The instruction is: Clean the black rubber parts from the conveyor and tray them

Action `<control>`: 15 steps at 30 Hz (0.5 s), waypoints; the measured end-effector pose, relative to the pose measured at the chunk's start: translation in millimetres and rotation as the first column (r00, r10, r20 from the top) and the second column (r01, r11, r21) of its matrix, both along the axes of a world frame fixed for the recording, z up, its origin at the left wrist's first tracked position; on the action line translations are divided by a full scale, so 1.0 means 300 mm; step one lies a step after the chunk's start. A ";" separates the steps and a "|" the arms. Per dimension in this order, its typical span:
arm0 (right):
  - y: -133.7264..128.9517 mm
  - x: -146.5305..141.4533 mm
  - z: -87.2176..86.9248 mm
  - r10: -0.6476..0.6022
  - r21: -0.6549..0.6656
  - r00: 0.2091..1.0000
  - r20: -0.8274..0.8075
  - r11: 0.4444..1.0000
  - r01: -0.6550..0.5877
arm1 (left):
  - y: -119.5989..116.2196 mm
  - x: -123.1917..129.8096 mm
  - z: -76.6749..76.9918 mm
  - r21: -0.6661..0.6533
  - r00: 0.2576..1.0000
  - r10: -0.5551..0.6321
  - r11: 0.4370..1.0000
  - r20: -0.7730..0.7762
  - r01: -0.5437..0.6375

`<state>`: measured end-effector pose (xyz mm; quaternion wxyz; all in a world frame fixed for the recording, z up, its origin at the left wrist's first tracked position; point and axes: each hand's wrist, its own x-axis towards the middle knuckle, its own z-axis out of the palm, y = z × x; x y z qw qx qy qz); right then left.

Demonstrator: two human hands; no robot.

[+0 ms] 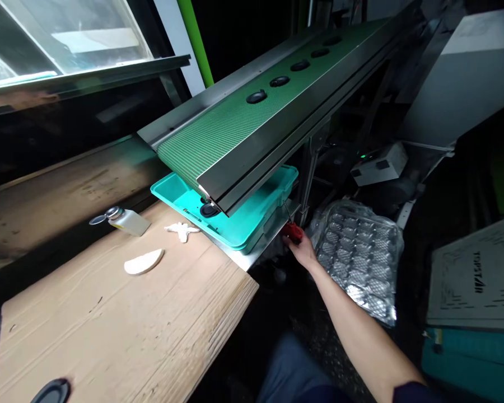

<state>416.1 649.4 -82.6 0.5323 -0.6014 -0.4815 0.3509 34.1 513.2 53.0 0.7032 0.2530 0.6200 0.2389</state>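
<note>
My right hand (304,252) reaches forward beside the metal shelf under the conveyor's end, its fingers wrapped around a red-handled tool (293,231). A thin metal line rises from near the handle; the tool's exact kind is too dark to make out. Just left of it, a turquoise plastic tray (239,244) sits under the belt's lower end, with a black ring-shaped part (209,210) in it. My left hand is out of view.
A green conveyor belt (201,148) carries several black parts (256,97). The cardboard-covered table (121,324) bears a pump bottle (130,221), a white half-disc (144,262), a crumpled white piece (182,230) and a black part (52,392). Clear plastic trays (357,252) lie right.
</note>
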 end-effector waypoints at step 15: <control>-0.910 0.002 0.203 0.708 -0.347 0.558 0.433 0.702 -0.622 | -0.647 0.211 -0.594 -0.359 0.270 0.914 0.372 0.303 -0.856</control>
